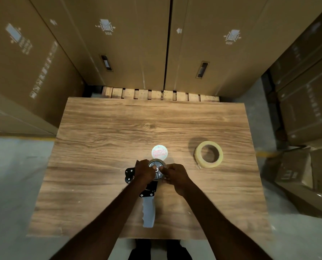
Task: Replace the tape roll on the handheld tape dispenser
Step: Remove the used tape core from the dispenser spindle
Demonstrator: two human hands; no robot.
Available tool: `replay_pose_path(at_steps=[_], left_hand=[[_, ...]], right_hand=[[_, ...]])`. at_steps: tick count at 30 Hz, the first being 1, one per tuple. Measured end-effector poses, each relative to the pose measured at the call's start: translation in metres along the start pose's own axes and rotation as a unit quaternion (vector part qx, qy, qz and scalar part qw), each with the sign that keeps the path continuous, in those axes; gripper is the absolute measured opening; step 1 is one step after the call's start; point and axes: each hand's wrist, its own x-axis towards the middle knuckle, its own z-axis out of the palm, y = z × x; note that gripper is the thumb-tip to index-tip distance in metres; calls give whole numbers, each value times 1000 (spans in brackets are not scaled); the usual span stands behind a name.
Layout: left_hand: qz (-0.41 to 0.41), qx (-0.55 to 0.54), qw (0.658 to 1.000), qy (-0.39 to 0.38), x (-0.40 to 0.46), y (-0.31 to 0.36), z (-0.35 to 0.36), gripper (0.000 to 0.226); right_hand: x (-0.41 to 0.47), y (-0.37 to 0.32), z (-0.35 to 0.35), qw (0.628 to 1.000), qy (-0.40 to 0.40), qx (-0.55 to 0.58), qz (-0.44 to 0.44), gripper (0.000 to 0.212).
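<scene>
From the head camera, the tape dispenser (150, 186) lay flat on the wooden table (107, 132), near the table's near edge and about midway across, its pale grey handle (148, 212) pointing toward the person. Both hands were on it. The left hand (144, 172) was curled over the black frame beside the round metal hub (157, 170), fingers closed against the dispenser. The right hand (175, 175) came in from the right, fingertips (163, 169) pinched together at the small centre of the hub; just what they pinched was too small to tell. Just beyond the hub, on the far side, sat a small round white piece with red printing (159, 152), close to the dispenser; whether it touched was unclear. Well off to the right lay the tape roll (209, 154), flat on the table, translucent yellowish, core hole facing up, apart from both hands. Tall cardboard boxes (118, 44) stood beyond the table's far edge, more stacked at left and right.
</scene>
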Motion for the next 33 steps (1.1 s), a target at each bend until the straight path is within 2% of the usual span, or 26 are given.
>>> replay_pose_path(at_steps=[3,7,10,14,17,20,24,28,33], left_hand=[[-12,-28,999,-9,-3,-1,0,33],[-14,-60,998,-21,-6,-4,0,30],[-16,-69,998,1,-9,0,4,27],[-47,-106,991,68,-34,9,12,26],[-139,-181,970,88,-53,8,27,37],[-205,-238,947,72,-54,-5,43,37],[-245,-322,912,70,-49,-11,38,18],[-283,-371,884,34,-43,-12,31,28],[-285,-381,879,31,-43,-17,34,35]], right_hand=[[-2,2,1,1000,13,-9,-4,16],[-6,3,-3,1000,-6,-7,-2,23],[-9,3,-5,1000,-4,-14,-4,29],[-16,1,-11,1000,-11,-18,2,15],[-15,3,-16,999,-21,-45,19,5],[-14,4,-21,992,-32,-111,45,20],[-8,-11,-27,981,-40,-183,40,29],[-4,-22,-29,985,-75,-150,47,30],[-7,-19,-34,985,-94,-131,54,33]])
